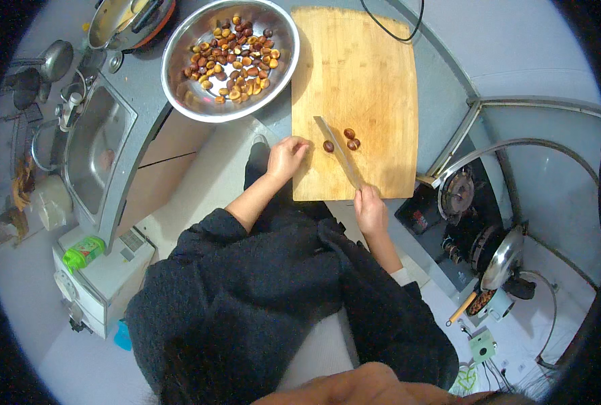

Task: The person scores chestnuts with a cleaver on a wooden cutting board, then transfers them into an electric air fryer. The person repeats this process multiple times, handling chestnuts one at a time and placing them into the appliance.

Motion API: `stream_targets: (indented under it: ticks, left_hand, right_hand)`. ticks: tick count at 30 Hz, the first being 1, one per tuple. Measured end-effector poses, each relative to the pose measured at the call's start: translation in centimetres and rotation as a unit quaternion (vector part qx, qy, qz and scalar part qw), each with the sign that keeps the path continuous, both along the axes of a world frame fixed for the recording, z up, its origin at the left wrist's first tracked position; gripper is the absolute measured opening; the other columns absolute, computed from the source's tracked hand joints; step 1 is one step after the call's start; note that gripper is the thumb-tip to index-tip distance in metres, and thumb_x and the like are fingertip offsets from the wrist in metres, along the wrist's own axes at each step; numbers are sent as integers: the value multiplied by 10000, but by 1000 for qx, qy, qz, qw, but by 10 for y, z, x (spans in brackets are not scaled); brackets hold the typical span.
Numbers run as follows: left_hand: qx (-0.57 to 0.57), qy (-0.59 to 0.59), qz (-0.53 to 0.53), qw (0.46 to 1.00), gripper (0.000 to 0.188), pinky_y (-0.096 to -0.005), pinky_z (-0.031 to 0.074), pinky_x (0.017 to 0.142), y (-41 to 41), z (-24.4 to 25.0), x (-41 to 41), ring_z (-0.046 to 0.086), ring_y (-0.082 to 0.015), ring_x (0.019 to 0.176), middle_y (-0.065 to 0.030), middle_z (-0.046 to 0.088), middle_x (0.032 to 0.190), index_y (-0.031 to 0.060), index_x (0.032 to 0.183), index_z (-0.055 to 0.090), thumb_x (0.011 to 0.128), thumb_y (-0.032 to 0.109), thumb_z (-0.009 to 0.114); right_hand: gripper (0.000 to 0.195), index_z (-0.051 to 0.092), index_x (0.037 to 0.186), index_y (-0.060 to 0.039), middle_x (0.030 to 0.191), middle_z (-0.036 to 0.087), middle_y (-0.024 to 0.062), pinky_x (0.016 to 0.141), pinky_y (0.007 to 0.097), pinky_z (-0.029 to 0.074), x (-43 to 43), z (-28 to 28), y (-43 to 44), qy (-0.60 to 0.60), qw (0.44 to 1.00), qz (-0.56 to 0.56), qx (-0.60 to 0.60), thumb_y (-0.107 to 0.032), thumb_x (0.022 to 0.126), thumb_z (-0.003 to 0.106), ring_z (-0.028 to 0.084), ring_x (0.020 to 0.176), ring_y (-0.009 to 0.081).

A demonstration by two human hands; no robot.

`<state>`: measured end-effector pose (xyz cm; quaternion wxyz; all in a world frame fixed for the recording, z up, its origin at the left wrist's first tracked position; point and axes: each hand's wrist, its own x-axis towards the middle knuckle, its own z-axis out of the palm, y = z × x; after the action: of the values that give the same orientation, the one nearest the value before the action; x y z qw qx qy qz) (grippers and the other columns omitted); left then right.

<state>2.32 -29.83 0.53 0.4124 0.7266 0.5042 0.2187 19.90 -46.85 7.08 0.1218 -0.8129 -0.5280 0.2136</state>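
My right hand point(371, 210) is closed around the handle end of a kitchen knife point(342, 154), whose blade slants up and left over a wooden cutting board point(361, 71). One chestnut point(328, 146) lies just left of the blade; a few more chestnuts point(349, 133) sit close together on its right, one with a pale mark. At the board's left edge is my left hand point(287, 157), thumb and fingers drawn together; whether something small is between them cannot be told. A steel bowl point(179, 96) of many chestnuts, some with yellow flesh showing, stands beyond my left hand.
A black cable point(401, 39) loops over the board's far right corner. To the left are a sink point(98, 147) and a metal pan point(103, 30). A gas stove point(457, 195) is on the right, with a glass panel point(548, 136) beside it.
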Motion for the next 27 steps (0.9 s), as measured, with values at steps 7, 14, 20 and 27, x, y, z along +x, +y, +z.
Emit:
stream_targets:
  ticks: [7, 14, 20, 27]
  left_hand:
    - [-9, -16, -46, 999, 153, -321, 512, 668, -4, -3, 4, 641, -241, 738, -119, 645, 851, 30, 871, 662, 757, 127, 690]
    - [40, -43, -100, 993, 147, -329, 513, 663, -11, -9, 30, 631, -246, 740, -98, 617, 882, 48, 852, 649, 734, 105, 714]
    - [-13, -7, -76, 997, 173, -336, 508, 658, -14, -12, 38, 624, -258, 736, -106, 605, 851, 35, 820, 621, 718, 125, 728]
    - [12, 45, -30, 998, 262, -363, 505, 704, -15, -7, 50, 622, -291, 794, -130, 612, 849, 41, 851, 606, 695, 207, 736]
  right_hand:
    - [207, 519, 919, -46, 880, 578, 196, 655, 502, 487, -2, -1, 6, 3, 999, 3, -36, -251, 891, 511, 592, 768, 406]
    - [216, 522, 908, -53, 892, 585, 209, 660, 498, 492, -2, 1, 7, -8, 997, 7, -72, -267, 884, 514, 605, 769, 406]
    - [215, 534, 951, -55, 905, 593, 215, 682, 519, 483, -5, 2, 7, 12, 997, -6, -78, -258, 887, 506, 600, 775, 420]
    - [225, 552, 988, -26, 873, 597, 230, 675, 499, 473, -10, 24, 4, 38, 995, -82, 38, -226, 893, 510, 586, 772, 420]
